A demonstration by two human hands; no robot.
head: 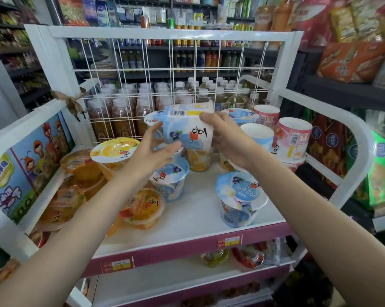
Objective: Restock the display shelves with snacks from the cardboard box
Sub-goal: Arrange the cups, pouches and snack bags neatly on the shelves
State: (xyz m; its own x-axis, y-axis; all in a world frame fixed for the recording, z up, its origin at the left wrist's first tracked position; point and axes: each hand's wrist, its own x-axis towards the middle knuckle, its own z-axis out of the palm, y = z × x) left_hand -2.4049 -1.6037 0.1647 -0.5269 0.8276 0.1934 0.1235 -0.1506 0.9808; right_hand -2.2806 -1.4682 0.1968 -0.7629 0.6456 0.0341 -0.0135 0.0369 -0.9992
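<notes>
Blueberry cup (pixel 188 127) upside down in right hand (pixel 228 138)

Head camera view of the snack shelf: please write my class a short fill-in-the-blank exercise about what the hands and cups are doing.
1. The right hand grips a cup printed with ____ berries.
2. That cup is held ____, its base facing up.
3. The white wire grid stands in front of rows of ____.

Missing words: blue; upside down; bottles

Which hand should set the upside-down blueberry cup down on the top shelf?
Right. The right hand already grips the inverted blueberry cup by its side, above the orange cup. The left hand is open beside it, fingers only near the cup.
</notes>
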